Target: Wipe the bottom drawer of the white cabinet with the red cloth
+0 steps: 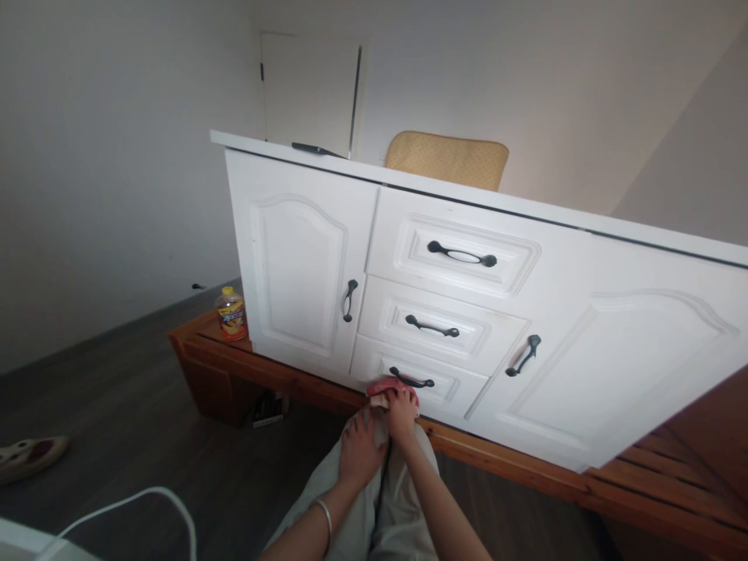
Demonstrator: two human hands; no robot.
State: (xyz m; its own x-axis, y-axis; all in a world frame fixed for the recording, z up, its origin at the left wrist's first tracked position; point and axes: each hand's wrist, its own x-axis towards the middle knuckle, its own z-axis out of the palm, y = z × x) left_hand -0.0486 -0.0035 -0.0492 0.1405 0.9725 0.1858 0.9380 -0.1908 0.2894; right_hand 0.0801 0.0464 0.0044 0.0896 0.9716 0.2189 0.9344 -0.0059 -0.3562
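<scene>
Far left, a slipper [29, 456] lies on the dark floor [146, 405], and a white cord [134, 502] loops across the near corner. A yellow bottle [231, 313] stands on the wooden surface [202, 343], just beside the left end of the white cabinet [409, 296]. The cabinet rests on that surface: a door [298, 273] at left, three drawers in the middle, a second door at right. Your left hand [359, 452], bangle at the wrist, rests flat and loosely spread on your knee, holding nothing. Your right hand [402, 409] reaches forward just past it, fingers curled and closed on a pink cloth [382, 387], pressing it against the lower edge of the bottom drawer [418, 382], just below its black handle [412, 380]. Both forearms run up from the bottom edge and converge, right arm extended further. Judging from this, you are mid-wipe on the drawer's lower left corner. The next stroke likely calls for steady pressure along the panel and care around the handle, where the cloth could snag. Behind the cabinet top, a tan chair back [447, 160] shows.
</scene>
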